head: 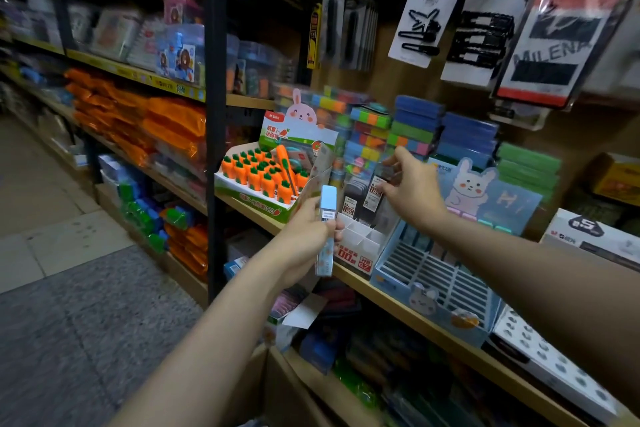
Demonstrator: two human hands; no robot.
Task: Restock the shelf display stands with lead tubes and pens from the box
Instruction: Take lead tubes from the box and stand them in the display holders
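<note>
Lead tube (375, 192) is pinched upright by the right hand (410, 189) over the stand (360, 241); a blue tube (326, 229) is gripped left.

Both bare forearms reached forward from the lower edge of the view. The left hand (308, 229) was held lower and nearer, fingers curled round a slim pale-blue plastic lead tube (326, 230) standing upright. The right hand (412, 191) stretched farther, thumb and fingers pinching a small dark lead tube (375, 189).
</note>
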